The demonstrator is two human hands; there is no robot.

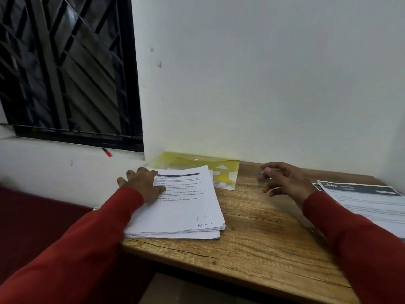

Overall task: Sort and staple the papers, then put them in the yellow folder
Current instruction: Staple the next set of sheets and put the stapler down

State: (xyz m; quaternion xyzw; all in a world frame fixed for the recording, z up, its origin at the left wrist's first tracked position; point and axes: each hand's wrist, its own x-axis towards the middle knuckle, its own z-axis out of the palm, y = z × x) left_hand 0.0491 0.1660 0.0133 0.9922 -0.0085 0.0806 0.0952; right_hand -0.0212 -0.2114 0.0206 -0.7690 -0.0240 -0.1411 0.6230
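A thick stack of printed white papers [182, 207] lies at the left end of the wooden table [263, 244]. My left hand [141, 183] rests flat on the stack's upper left part, fingers spread. Behind the stack, against the wall, lies the yellow translucent folder [223, 170], partly covered by the papers. My right hand [282, 181] hovers above the table to the right of the folder, fingers loosely curled and holding nothing. A small blue object [262, 175], perhaps the stapler, shows just behind its fingertips, mostly hidden. A second pile of papers [368, 200] with a dark header lies at the right edge.
A white wall stands directly behind the table. A barred window [65, 69] fills the upper left, with a red pen [106, 152] on its sill. A dark red surface [32, 220] lies left of the table. The table's front edge runs diagonally below my arms.
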